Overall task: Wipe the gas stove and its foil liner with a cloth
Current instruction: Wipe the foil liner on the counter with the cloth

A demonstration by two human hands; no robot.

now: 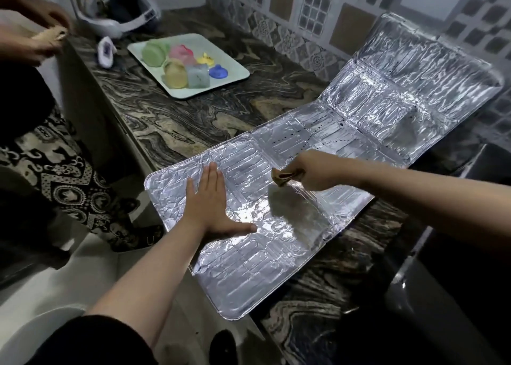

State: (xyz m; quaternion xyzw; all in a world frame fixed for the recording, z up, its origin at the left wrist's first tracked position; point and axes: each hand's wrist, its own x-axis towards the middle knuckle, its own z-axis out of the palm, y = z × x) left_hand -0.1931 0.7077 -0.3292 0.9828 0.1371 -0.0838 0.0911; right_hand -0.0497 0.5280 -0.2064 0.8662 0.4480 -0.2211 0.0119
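Well beyond the left hand, a second person at the frame's far edge holds something pale in both hands; what it is cannot be told. Farther out over the marbled desk (177,121) sits a white tray (235,70) of coloured plastic lids and cups, well apart from the work.

The left hand (210,201) lies flat and fully open on the foil liner (249,276), fingers together and thumb spread, gripping nothing and pressing the sheet down. The liner is unfolded across the desk, its near corner overhanging the edge below the left wrist, its far panels bent up against the tiled wall (318,13) beyond the right hand.

Just beside the left hand, the right hand (312,172) is closed in a fist around a small brownish cloth (283,177), whose bunched end sticks out toward the left hand and meets the foil.

The liner looks thin, light and springy, creased all over and hinged at its folds, so it would likely slide or buckle under a sideways rub and could tear where perforations run along the fold lines. Holding it with a flat palm close to the wiped patch, as here, seems the safest grip; pinching an edge would probably crumple it. The soft cloth should conform to the ribbing. The dark stove (456,240) lies under the right forearm, seemingly unwiped.
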